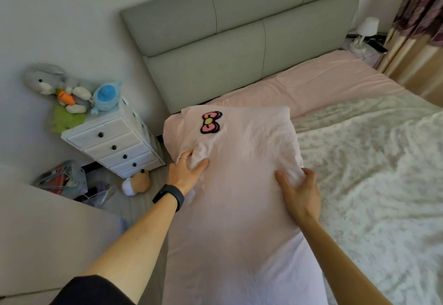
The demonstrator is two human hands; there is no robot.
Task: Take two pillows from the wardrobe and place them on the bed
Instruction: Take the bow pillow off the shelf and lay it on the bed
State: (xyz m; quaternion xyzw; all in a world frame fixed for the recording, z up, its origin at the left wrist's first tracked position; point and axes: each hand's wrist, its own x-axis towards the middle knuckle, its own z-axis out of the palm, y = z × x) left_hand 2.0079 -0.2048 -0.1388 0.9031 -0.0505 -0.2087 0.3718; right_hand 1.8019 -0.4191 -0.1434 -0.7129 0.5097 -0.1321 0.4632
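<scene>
One pillow (239, 160) is gripped by the curled fingers of the left hand (185, 172) and right hand (299, 192). It is not yet released on the bed (335, 84) at 1 o'clock. No second pillow is seen.

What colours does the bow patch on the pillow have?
The bow patch on the pillow is pink with a yellow-green centre and dark outline; head view.
</scene>
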